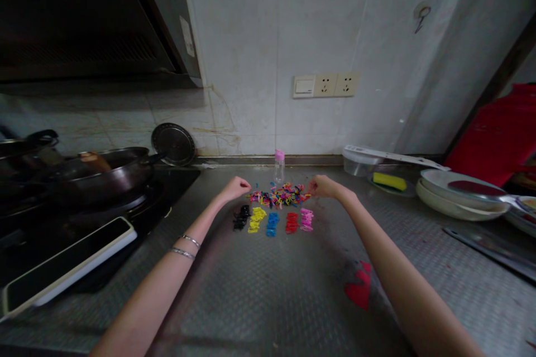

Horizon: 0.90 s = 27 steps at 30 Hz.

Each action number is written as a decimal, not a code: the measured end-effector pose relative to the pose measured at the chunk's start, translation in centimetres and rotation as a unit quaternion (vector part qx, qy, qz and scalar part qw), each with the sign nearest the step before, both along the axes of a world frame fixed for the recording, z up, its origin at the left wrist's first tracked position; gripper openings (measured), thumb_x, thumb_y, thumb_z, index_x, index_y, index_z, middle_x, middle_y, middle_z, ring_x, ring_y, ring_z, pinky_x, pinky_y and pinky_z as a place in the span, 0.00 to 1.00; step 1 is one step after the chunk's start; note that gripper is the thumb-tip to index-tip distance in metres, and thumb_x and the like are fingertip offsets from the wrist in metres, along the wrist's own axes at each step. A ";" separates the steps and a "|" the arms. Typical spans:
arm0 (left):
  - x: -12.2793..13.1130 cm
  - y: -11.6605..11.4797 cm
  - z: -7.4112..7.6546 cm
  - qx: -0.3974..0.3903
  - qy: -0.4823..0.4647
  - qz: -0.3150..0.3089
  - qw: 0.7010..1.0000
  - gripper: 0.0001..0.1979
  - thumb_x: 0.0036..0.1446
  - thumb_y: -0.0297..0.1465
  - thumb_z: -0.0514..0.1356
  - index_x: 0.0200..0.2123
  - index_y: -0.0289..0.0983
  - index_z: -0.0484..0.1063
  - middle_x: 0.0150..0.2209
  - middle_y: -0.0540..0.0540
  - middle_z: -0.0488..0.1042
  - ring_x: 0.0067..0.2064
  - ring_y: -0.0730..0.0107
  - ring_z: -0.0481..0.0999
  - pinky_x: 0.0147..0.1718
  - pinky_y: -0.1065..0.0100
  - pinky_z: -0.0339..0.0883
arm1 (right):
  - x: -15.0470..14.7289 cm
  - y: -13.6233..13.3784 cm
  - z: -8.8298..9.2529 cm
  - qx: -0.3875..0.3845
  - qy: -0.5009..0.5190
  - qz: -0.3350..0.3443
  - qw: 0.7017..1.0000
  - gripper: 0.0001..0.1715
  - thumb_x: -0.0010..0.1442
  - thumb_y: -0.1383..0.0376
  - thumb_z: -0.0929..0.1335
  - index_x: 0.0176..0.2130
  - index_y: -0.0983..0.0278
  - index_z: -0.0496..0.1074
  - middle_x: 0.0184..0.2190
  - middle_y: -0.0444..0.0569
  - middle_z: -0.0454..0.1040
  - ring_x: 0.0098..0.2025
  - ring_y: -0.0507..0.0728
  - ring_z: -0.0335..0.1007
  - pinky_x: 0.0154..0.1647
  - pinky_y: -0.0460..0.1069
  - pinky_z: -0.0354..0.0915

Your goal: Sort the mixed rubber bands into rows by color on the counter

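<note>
A mixed pile of small coloured rubber bands (278, 196) lies on the metal counter. At its left edge is my left hand (235, 189), fingertips pinched together; whatever they hold is too small to make out. My right hand (323, 186) curls inward at the pile's right edge, its fingers closed and their contents hidden. Nearer to me, sorted bands form a row of separate groups: black (242, 217), yellow (257, 220), blue (272, 224), red (292, 222) and pink (306, 220). Behind the pile stands a small clear bottle (280, 170) with a pink cap.
On the left, a pan (104, 175) sits on the stove, with a white-edged phone-like device (71, 265) in front. A yellow sponge (389, 181), stacked bowls (460, 201) and a knife (489, 248) lie right. A red patch (359, 290) marks the counter near my right forearm.
</note>
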<state>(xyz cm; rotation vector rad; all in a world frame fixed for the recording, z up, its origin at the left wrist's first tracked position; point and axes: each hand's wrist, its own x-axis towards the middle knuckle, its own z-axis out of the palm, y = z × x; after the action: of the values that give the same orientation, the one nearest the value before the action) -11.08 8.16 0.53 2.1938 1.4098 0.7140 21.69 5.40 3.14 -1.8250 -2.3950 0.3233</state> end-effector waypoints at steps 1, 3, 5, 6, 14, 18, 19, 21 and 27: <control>-0.1 0.0 0.0 -0.003 0.008 -0.004 1.000 0.14 0.44 0.32 0.56 0.30 0.30 0.76 0.30 0.43 0.76 0.32 0.68 0.72 0.32 0.71 0.62 | -0.1 0.0 0.2 0.004 -0.004 -0.009 1.000 0.10 0.44 0.71 0.66 0.29 0.68 0.76 0.26 0.50 0.75 0.30 0.53 0.69 0.25 0.42 0.57; -0.3 -0.1 0.0 -0.010 0.023 -0.009 1.000 0.14 0.43 0.33 0.56 0.29 0.29 0.76 0.29 0.43 0.76 0.31 0.68 0.72 0.31 0.71 0.62 | -0.4 -0.1 0.6 0.016 -0.012 -0.015 1.000 0.10 0.44 0.71 0.67 0.30 0.67 0.75 0.27 0.51 0.75 0.30 0.53 0.69 0.25 0.42 0.57; -0.4 -0.3 0.2 -0.020 0.038 -0.014 0.999 0.14 0.43 0.34 0.57 0.28 0.30 0.76 0.27 0.44 0.75 0.29 0.69 0.71 0.29 0.72 0.61 | -1.1 -0.4 0.9 0.028 -0.012 -0.008 0.999 0.11 0.44 0.71 0.66 0.31 0.66 0.75 0.28 0.52 0.75 0.30 0.53 0.70 0.26 0.42 0.57; -0.4 -0.4 0.3 -0.026 0.045 -0.017 0.998 0.14 0.42 0.34 0.57 0.28 0.30 0.76 0.26 0.44 0.75 0.29 0.69 0.70 0.28 0.72 0.60 | -1.6 -0.6 1.1 0.034 -0.006 -0.002 0.999 0.12 0.44 0.71 0.66 0.32 0.66 0.75 0.29 0.52 0.75 0.30 0.53 0.70 0.26 0.42 0.57; 0.2 -1.0 0.4 -0.051 0.099 -0.045 0.993 0.14 0.39 0.36 0.60 0.25 0.31 0.76 0.20 0.47 0.72 0.22 0.75 0.64 0.21 0.75 0.55 | -8.4 -3.7 1.2 0.100 0.090 0.091 0.987 0.16 0.50 0.68 0.63 0.39 0.62 0.73 0.31 0.47 0.75 0.32 0.51 0.68 0.28 0.41 0.56; 0.5 -1.1 0.2 -0.047 0.097 -0.044 0.993 0.13 0.39 0.35 0.59 0.24 0.30 0.76 0.19 0.47 0.71 0.21 0.76 0.63 0.21 0.75 0.54 | -11.5 -5.6 0.1 0.097 0.078 0.112 0.986 0.16 0.51 0.68 0.62 0.39 0.61 0.72 0.33 0.47 0.75 0.34 0.52 0.68 0.31 0.41 0.56; 0.6 -1.2 0.2 -0.049 0.099 -0.042 0.993 0.12 0.39 0.34 0.59 0.24 0.31 0.77 0.19 0.47 0.71 0.21 0.76 0.63 0.21 0.75 0.54 | -12.0 -6.0 -0.1 0.099 0.072 0.116 0.986 0.16 0.52 0.68 0.61 0.39 0.61 0.72 0.34 0.48 0.75 0.36 0.52 0.69 0.32 0.42 0.57; 0.7 -1.4 0.3 -0.054 0.100 -0.043 0.993 0.12 0.39 0.33 0.59 0.24 0.31 0.77 0.19 0.47 0.71 0.21 0.76 0.63 0.21 0.75 0.54 | -12.9 -6.7 -0.6 0.109 0.062 0.122 0.985 0.17 0.53 0.68 0.60 0.41 0.60 0.72 0.37 0.48 0.74 0.38 0.53 0.69 0.35 0.42 0.57; 0.9 -1.4 0.3 -0.052 0.097 -0.038 0.993 0.11 0.38 0.33 0.60 0.24 0.31 0.76 0.20 0.47 0.72 0.22 0.75 0.65 0.21 0.75 0.55 | -13.8 -7.2 -1.0 0.095 0.057 0.159 0.981 0.19 0.52 0.69 0.61 0.44 0.59 0.70 0.40 0.48 0.73 0.40 0.54 0.69 0.37 0.43 0.58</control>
<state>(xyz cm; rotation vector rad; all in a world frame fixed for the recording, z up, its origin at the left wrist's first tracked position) -10.14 6.75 0.82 2.2708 1.4124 0.4012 7.91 -1.81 2.17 -1.3086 -2.5327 0.2114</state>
